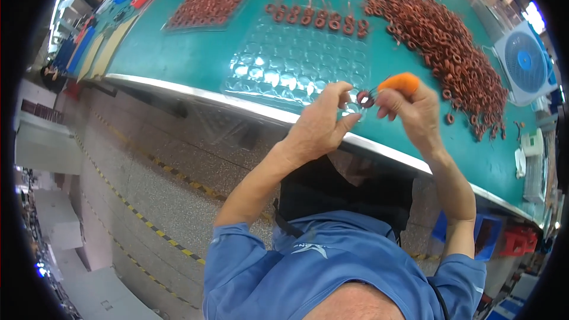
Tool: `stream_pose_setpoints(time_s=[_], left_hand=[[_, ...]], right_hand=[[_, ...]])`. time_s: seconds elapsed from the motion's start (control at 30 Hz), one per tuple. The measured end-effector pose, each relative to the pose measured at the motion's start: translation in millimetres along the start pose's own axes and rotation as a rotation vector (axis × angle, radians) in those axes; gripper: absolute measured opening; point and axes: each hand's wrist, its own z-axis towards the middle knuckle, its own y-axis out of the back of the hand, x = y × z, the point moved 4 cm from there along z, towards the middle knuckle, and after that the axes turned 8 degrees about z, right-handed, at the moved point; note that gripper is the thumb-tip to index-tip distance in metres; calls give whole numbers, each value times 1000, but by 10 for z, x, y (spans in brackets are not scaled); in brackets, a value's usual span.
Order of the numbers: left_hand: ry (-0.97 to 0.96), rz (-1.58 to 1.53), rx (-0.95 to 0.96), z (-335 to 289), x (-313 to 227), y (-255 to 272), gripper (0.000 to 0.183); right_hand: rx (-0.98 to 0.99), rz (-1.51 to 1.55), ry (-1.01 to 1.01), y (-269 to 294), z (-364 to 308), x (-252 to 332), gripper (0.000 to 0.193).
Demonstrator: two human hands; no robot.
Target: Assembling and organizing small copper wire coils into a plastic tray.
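Observation:
A small reddish-brown ring-shaped wire coil (365,99) hangs between my two hands above the front edge of the table. My right hand (413,106), with an orange cover on one finger, pinches it by its thin dark leads. On the coil's other side is my left hand (320,120), its thumb and forefinger apart and curved toward the ring. Behind the hands lies a clear plastic tray (284,62) with rows of round pockets. Similar coils (320,21) stand in its far rows, their leads pointing up.
A large heap of loose coils (450,53) spreads over the green table (142,53) on the right. Another tray full of coils (216,0) lies at the back left. A blue-and-white fan (524,59) stands at the far right. A metal strip edges the table's front.

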Motion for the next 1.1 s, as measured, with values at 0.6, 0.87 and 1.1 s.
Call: stream_pose_setpoints(time_s=[0.6, 0.87, 1.1], left_hand=[[-72, 394, -313, -15, 303, 291, 28], [-64, 316, -303, 20, 316, 198, 22], [76, 423, -295, -79, 468, 290, 20]], right_hand=[[234, -539, 246, -1431, 2907, -447, 21], [66, -748, 506, -1077, 2784, -240, 36], [-73, -888, 485, 354, 1223, 834, 37]])
